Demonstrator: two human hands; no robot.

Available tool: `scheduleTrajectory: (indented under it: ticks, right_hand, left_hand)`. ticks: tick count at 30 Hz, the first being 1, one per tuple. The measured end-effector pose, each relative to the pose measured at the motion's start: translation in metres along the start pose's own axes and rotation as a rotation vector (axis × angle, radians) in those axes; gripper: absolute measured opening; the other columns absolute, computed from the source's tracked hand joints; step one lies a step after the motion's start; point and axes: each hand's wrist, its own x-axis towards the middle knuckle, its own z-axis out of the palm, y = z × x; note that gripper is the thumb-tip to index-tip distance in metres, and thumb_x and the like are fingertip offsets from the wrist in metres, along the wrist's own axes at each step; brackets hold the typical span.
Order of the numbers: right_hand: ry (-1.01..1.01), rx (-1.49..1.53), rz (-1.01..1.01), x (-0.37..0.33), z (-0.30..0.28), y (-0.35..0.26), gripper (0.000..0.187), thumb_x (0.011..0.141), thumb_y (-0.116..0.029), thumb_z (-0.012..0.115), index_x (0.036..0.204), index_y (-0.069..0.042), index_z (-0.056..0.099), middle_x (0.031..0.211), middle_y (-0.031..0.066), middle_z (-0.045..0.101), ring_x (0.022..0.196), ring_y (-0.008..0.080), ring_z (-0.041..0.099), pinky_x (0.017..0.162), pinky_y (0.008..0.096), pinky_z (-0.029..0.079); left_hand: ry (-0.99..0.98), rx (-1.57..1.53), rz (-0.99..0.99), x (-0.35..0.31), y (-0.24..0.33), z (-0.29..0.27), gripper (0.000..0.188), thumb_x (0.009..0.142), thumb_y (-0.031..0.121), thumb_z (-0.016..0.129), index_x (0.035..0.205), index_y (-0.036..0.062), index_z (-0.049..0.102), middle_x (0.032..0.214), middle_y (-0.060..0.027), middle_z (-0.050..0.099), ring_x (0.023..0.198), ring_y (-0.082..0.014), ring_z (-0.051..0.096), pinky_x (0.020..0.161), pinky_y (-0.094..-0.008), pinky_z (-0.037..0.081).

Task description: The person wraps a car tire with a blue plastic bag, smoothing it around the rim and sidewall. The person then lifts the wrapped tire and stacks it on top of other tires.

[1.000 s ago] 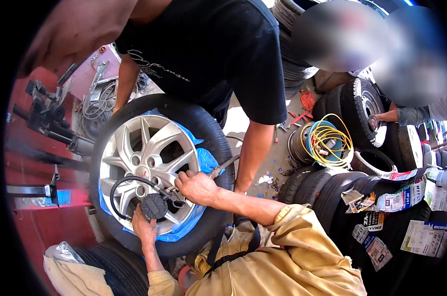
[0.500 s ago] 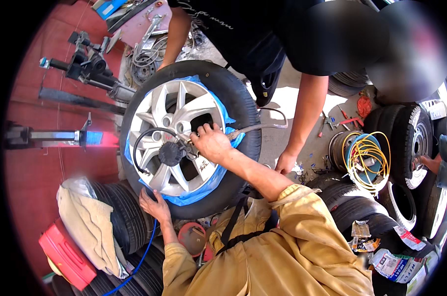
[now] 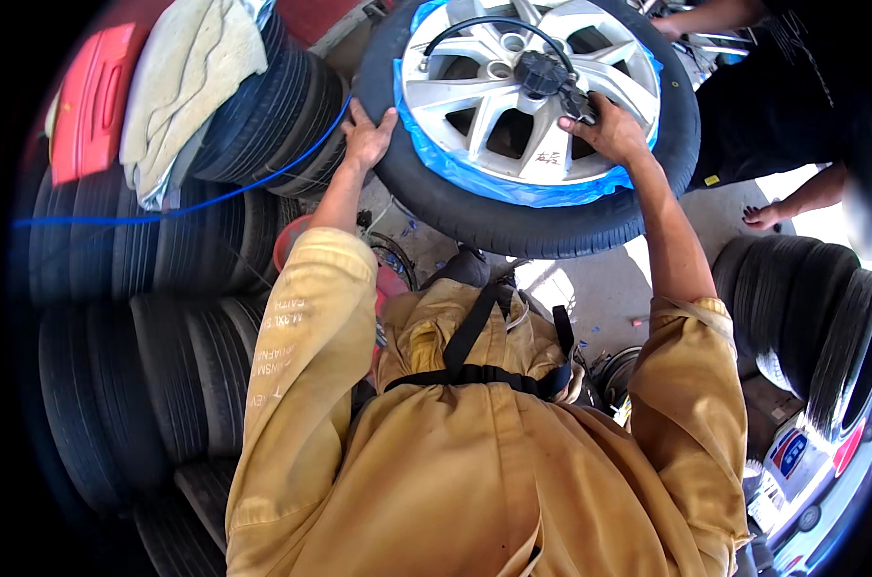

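A car wheel with a silver alloy rim point(image 3: 446, 94) and black tire point(image 3: 513, 229) lies in front of me. Crumpled blue plastic film point(image 3: 474, 181) rings the rim. On the spokes rests a tire inflator gauge point(image 3: 540, 73) with a round black casing and a short curved black hose. My right hand point(image 3: 613, 131) is closed on the gauge's handle end, thumb toward me; part of the grip is hidden. My left hand point(image 3: 367, 140), fingers spread, touches the tire's left outer edge, beside a blue air hose point(image 3: 263, 179).
Stacked tires point(image 3: 119, 385) fill the left, with a beige cloth point(image 3: 191, 82) and a red plastic case point(image 3: 95, 101) on top. More tires point(image 3: 792, 298) stand at right. Another person's hand point(image 3: 763, 216) hangs right of the wheel; their other arm point(image 3: 710, 19) reaches toward its far side.
My view has swung, so the wheel now appears higher and farther right. My right hand stays at the gauge and my left at the tire's edge.
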Motion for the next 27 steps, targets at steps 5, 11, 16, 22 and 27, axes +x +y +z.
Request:
scheduleTrajectory:
  ticks: [5, 11, 16, 22, 27]
  right_hand:
    - [0.104, -0.032, -0.028, 0.012, 0.025, 0.023, 0.089, 0.076, -0.073, 0.068, 0.127, -0.001, 0.059, 0.113, 0.0274, 0.067, 0.112, 0.042, 0.063, 0.096, 0.0476, 0.048]
    - [0.019, -0.105, -0.009, 0.018, 0.023, 0.02, 0.095, 0.078, -0.073, 0.067, 0.137, 0.0, 0.054, 0.118, 0.0239, 0.067, 0.114, 0.0379, 0.063, 0.097, 0.0433, 0.048]
    - [0.039, -0.133, 0.025, 0.018, 0.032, 0.019, 0.098, 0.077, -0.074, 0.067, 0.14, -0.001, 0.051, 0.123, 0.0265, 0.064, 0.12, 0.0393, 0.06, 0.102, 0.0449, 0.045]
    - [0.038, -0.101, 0.07, 0.01, 0.036, 0.012, 0.102, 0.075, -0.075, 0.067, 0.143, -0.001, 0.047, 0.131, 0.0264, 0.06, 0.125, 0.0404, 0.056, 0.105, 0.0459, 0.043]
    - [0.103, -0.047, 0.042, -0.002, 0.032, -0.008, 0.091, 0.077, -0.067, 0.071, 0.137, -0.002, 0.053, 0.12, 0.0259, 0.065, 0.116, 0.0406, 0.061, 0.098, 0.0464, 0.048]
  left_hand:
    - [-0.275, 0.035, -0.025, -0.006, 0.009, -0.006, 0.117, 0.083, 0.067, 0.064, 0.158, 0.0055, -0.002, 0.159, -0.0328, 0.011, 0.149, -0.0423, 0.017, 0.122, -0.0438, 0.021]
    - [-0.212, -0.028, -0.105, -0.018, -0.003, 0.016, 0.103, 0.09, 0.063, 0.058, 0.16, 0.0136, 0.0, 0.161, -0.0279, 0.012, 0.148, -0.0419, 0.023, 0.121, -0.0444, 0.023]
    - [-0.195, -0.076, -0.083, -0.013, -0.01, 0.016, 0.098, 0.094, 0.059, 0.056, 0.159, 0.0119, 0.0, 0.161, -0.0296, 0.011, 0.146, -0.0428, 0.026, 0.12, -0.0438, 0.025]
    - [-0.119, -0.259, -0.027, -0.016, -0.026, 0.028, 0.1, 0.092, 0.06, 0.057, 0.16, 0.012, 0.002, 0.159, -0.0323, 0.01, 0.148, -0.0462, 0.018, 0.12, -0.0497, 0.023]
    - [0.1, -0.182, -0.085, -0.032, -0.019, 0.041, 0.092, 0.089, 0.059, 0.057, 0.16, 0.0255, 0.008, 0.16, -0.0269, 0.014, 0.14, -0.0568, 0.026, 0.116, -0.0556, 0.027]
